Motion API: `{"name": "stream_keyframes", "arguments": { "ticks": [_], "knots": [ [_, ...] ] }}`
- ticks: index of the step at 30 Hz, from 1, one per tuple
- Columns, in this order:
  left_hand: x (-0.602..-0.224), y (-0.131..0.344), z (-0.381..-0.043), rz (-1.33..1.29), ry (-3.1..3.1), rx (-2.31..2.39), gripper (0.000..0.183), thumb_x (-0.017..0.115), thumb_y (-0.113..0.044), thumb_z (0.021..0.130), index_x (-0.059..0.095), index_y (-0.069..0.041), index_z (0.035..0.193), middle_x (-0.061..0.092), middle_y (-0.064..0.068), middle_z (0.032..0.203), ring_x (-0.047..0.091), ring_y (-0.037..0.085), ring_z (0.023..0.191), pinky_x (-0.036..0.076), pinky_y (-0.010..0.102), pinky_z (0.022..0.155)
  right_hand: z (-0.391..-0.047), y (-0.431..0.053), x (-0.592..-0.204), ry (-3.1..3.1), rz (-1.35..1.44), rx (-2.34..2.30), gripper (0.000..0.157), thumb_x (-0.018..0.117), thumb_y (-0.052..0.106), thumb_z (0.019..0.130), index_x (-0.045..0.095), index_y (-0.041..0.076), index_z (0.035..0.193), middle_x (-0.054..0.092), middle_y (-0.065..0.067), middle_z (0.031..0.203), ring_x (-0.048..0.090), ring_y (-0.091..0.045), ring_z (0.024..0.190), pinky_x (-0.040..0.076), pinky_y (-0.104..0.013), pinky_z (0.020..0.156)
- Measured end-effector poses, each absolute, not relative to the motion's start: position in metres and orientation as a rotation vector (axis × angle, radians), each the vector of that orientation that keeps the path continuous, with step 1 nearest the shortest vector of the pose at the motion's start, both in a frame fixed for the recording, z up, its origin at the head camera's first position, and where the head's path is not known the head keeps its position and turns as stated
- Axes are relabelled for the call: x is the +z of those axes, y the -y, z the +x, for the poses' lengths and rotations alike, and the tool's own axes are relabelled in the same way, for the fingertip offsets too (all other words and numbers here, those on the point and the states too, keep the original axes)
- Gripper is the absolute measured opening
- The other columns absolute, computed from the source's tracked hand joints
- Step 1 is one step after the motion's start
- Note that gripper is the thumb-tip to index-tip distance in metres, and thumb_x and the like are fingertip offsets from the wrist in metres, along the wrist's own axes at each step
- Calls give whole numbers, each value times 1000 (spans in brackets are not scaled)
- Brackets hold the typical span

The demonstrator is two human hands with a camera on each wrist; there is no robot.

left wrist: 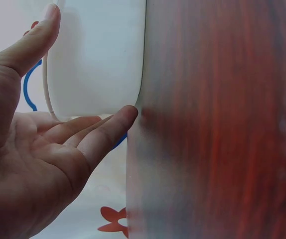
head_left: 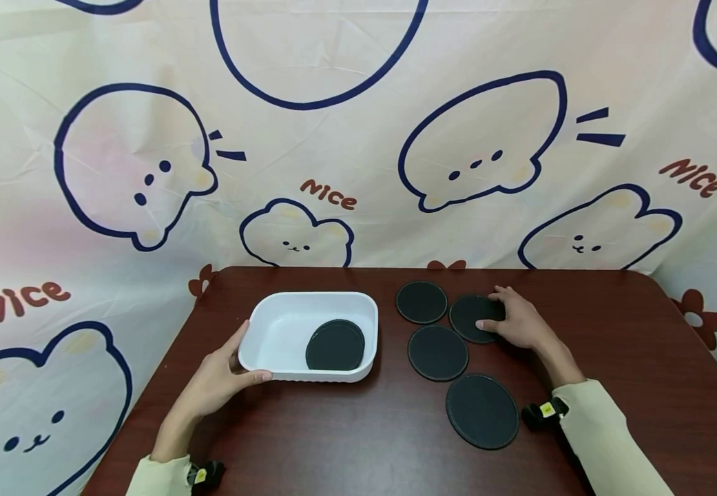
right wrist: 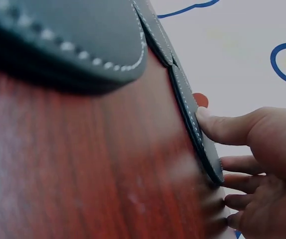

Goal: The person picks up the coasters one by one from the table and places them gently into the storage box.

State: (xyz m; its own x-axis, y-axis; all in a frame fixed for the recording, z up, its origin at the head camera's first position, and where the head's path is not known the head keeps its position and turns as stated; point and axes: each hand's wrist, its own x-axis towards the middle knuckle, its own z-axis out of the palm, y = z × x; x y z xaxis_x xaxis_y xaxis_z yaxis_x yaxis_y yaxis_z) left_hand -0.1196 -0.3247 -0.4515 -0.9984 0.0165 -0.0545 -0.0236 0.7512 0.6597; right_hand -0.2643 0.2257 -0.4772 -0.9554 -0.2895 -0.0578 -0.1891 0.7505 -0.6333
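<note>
On the right of the table (head_left: 346, 434), my right hand (head_left: 519, 322) touches a black disc (head_left: 468, 315), thumb on its top and spread apart from the fingers at its edge (whether they pinch it, I cannot tell). Across from it, my left hand (head_left: 212, 377) holds the white tub (head_left: 277, 331) at its left end between thumb and fingers, and a second disc (head_left: 336, 346) lies in the tub's right part. Between tub and right hand are two more discs (head_left: 437, 353), another (head_left: 482, 412) lying nearer me, and beyond the table hangs a printed cloth (head_left: 370, 145).
</note>
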Motion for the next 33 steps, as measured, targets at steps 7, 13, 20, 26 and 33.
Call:
{"name": "stream_keyframes", "arguments": {
  "ticks": [7, 13, 20, 26, 33],
  "knots": [
    [-450, 324, -120, 2, -2887, 1093, 123, 89, -49, 86, 14, -4, 172, 36, 31, 169, 60, 47, 139, 57, 56, 107, -257, -227, -461, -2827, -316, -1067, 70, 77, 17, 100, 42, -7, 156, 52, -39, 151, 56, -58, 133, 51, -69, 106],
    [-449, 323, -119, 13, -2885, 1095, 122, 90, -47, 87, 14, -3, 172, 37, 32, 168, 61, 47, 139, 57, 56, 106, -252, -233, -448, -2851, -322, -1072, 57, 73, 10, 102, 50, -5, 152, 62, -37, 141, 63, -54, 126, 55, -65, 101],
    [-450, 323, -118, -1, -2876, 1082, 122, 90, -47, 87, 13, -4, 172, 36, 32, 169, 60, 47, 140, 56, 56, 107, -248, -239, -441, -2816, -290, -1103, 49, 69, 10, 104, 56, -2, 150, 65, -34, 137, 66, -51, 126, 61, -54, 94],
    [-450, 323, -117, 1, -2878, 1071, 122, 89, -47, 87, 13, -3, 172, 35, 32, 169, 58, 48, 141, 56, 57, 108, -248, -244, -439, -2684, -279, -1282, 50, 66, 8, 106, 54, -2, 153, 68, -33, 134, 77, -28, 96, 63, -34, 72],
    [-450, 323, -118, 6, -2880, 1076, 122, 90, -47, 87, 14, -3, 172, 36, 33, 169, 59, 49, 141, 56, 57, 108, -246, -245, -436, -2583, -267, -1393, 54, 64, 11, 108, 49, 0, 158, 63, -34, 143, 76, -26, 103, 65, -32, 80]
  ]
}}
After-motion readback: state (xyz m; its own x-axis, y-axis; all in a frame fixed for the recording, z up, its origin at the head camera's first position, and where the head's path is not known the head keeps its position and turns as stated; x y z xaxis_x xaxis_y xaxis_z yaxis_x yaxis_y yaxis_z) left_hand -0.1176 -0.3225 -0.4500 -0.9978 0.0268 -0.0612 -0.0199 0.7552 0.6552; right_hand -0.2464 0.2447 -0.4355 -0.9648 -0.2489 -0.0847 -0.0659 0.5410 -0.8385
